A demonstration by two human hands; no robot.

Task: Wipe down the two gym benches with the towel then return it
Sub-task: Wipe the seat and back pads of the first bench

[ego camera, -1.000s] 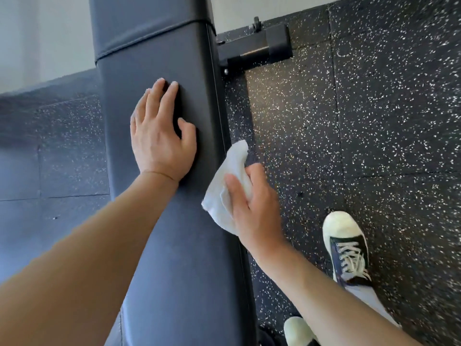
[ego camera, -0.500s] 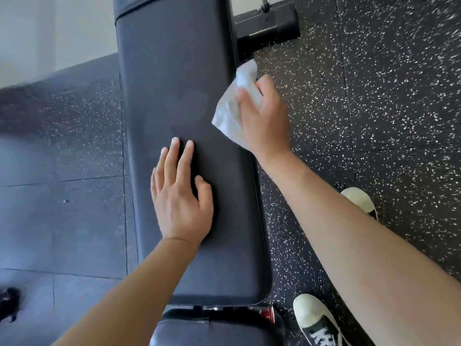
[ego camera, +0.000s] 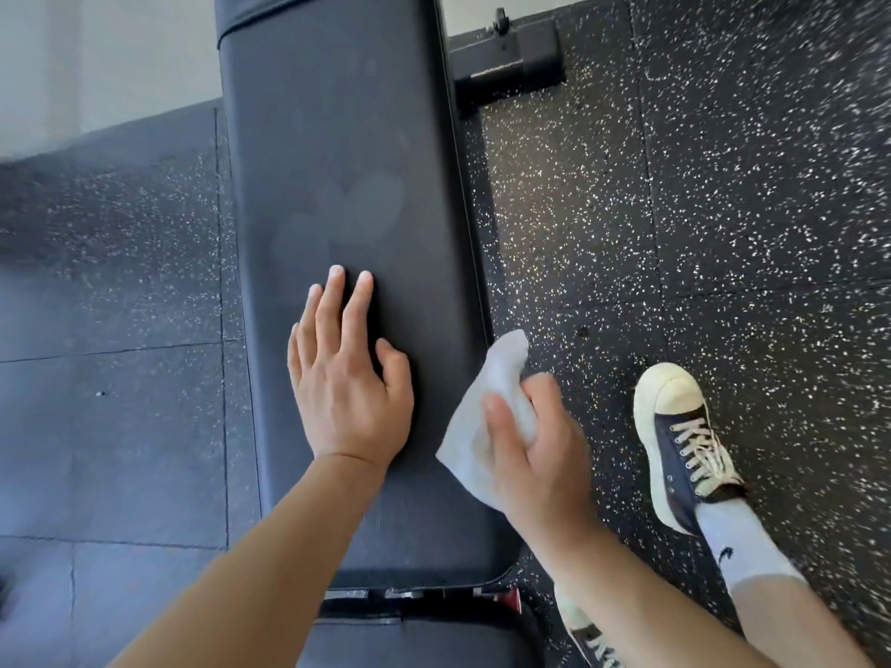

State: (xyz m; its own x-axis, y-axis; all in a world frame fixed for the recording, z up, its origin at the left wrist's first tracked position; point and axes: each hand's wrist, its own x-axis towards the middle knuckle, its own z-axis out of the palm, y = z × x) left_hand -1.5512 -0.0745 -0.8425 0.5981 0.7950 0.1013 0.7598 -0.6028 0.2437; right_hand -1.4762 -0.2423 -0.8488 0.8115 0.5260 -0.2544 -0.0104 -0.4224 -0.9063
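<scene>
Head view: right hand (ego camera: 535,455) grip clamps towel (ego camera: 482,417); left hand (ego camera: 344,383) flat on bench (ego camera: 347,137).

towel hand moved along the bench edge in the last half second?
Yes. The right hand with the towel slid back along the bench edge, away from the foot bracket.

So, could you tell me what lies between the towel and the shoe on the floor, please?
In the head view, only bare speckled floor lies between the towel, held in the right hand, and the shoe.
</scene>
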